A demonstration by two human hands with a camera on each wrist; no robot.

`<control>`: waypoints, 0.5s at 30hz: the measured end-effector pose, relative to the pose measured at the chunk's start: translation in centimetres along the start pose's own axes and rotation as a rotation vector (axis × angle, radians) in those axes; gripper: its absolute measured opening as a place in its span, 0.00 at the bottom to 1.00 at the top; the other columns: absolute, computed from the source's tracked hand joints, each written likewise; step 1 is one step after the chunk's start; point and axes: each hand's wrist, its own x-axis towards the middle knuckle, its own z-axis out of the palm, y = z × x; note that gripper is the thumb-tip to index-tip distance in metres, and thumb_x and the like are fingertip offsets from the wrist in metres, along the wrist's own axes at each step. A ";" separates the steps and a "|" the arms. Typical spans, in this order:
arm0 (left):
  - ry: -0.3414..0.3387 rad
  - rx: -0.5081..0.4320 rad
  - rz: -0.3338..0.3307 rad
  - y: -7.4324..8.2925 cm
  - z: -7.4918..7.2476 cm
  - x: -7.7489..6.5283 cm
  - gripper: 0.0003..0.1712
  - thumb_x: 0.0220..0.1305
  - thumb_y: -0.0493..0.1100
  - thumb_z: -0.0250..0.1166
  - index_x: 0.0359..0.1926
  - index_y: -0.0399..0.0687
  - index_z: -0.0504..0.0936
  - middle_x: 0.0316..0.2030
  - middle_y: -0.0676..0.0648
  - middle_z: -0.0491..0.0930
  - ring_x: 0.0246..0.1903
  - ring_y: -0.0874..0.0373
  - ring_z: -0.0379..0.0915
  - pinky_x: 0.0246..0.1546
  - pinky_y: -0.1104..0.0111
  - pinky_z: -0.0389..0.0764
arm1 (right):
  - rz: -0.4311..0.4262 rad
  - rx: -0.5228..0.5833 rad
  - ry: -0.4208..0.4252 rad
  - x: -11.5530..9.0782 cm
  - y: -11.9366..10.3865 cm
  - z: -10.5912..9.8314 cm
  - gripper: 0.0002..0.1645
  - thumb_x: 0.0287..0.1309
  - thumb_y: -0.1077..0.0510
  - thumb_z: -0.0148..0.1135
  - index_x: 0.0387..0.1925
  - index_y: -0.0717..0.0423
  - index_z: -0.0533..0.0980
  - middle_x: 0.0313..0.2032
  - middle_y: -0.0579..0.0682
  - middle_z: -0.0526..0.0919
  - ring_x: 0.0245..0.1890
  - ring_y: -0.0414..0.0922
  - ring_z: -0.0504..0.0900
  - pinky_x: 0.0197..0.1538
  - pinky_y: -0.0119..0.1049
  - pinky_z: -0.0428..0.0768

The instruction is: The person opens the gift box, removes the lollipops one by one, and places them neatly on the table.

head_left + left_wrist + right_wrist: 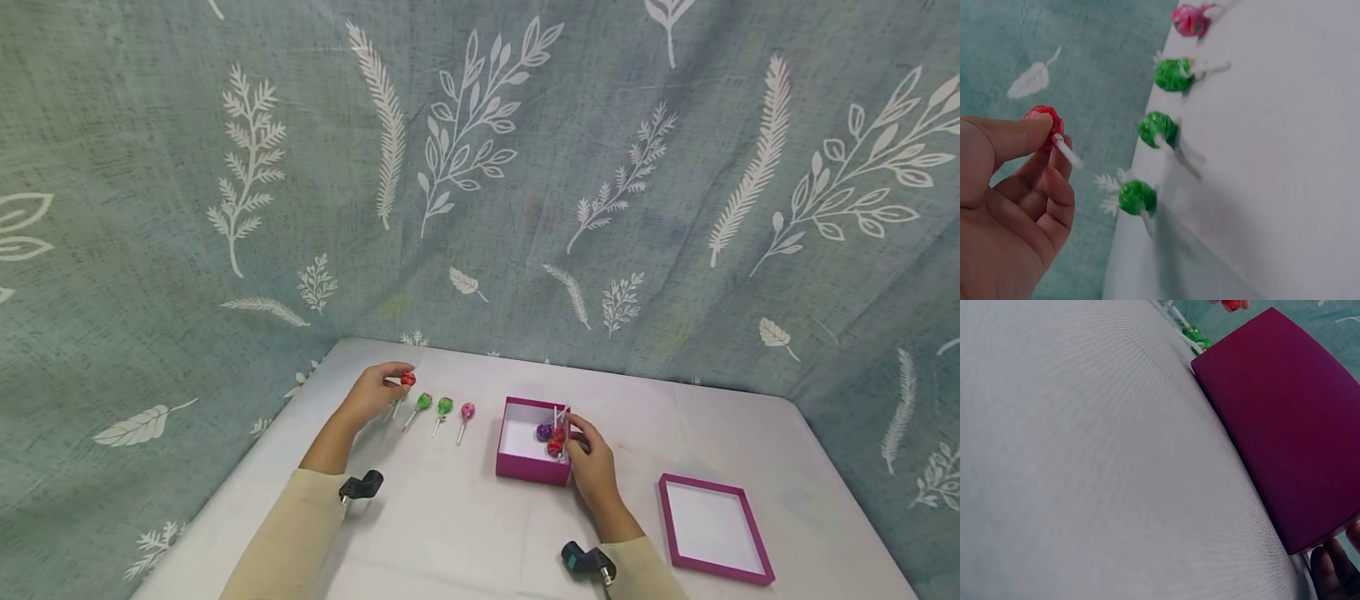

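My left hand (pixel 372 394) pinches a red-wrapped lollipop (pixel 1059 129) between thumb and fingers, its white stick pointing down. Beside that hand lies a row of lollipops: a green one (pixel 1137 197) nearest, mostly hidden by the hand in the head view, then a second green one (pixel 424 402), a third green one (pixel 445 406) and a pink one (pixel 468 410). My right hand (pixel 592 457) touches the right wall of an open magenta box (pixel 533 469), fingertips right at the rim. Inside the box, toward its right side, are a purple lollipop (pixel 543 432) and red ones (pixel 555 448).
A magenta box lid (pixel 720 570) lies with its white inside up, at the right of the white table (pixel 442 533). Patterned green-grey cloth (pixel 480 275) hangs behind and along the table's sides.
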 end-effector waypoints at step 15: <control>0.010 0.082 0.009 -3.1 -1.9 1.7 0.23 0.66 0.34 0.62 0.62 0.36 0.74 0.54 0.37 0.78 0.51 0.42 0.74 0.48 0.54 0.76 | 0.003 0.006 -0.014 0.0 -0.1 0.0 0.28 0.60 0.64 0.52 0.61 0.42 0.74 0.62 0.47 0.73 0.57 0.49 0.75 0.59 0.51 0.72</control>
